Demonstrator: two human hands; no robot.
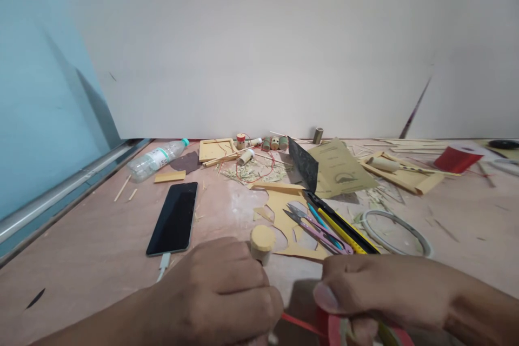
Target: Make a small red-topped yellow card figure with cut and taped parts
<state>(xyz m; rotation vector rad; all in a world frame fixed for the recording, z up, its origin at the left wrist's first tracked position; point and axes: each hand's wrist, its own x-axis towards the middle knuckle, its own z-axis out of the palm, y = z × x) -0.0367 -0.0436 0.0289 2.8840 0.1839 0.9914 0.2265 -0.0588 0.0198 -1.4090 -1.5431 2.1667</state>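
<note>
My left hand (227, 292) is a fist at the bottom middle, its fingers curled out of sight. A narrow strip of red tape (302, 324) runs from under it to my right hand (365, 292), which grips a roll of red tape (334, 330) at the lower edge. The grip's underside is cut off by the frame. Just past my left knuckles stands a small cylinder topped with a pale yellow disc (263, 239); whether the hand touches it I cannot tell. Beyond lie pink-handled thread snips (314, 227) and a yellow-black utility knife (344, 230).
A phone (173, 219) with a white cable lies left, near a plastic bottle (156, 159). Cut yellow card (284, 213), sandpaper (340, 170), a white ring (395, 232) and a red thread spool (458, 158) spread beyond. A white board (284, 59) closes off the back.
</note>
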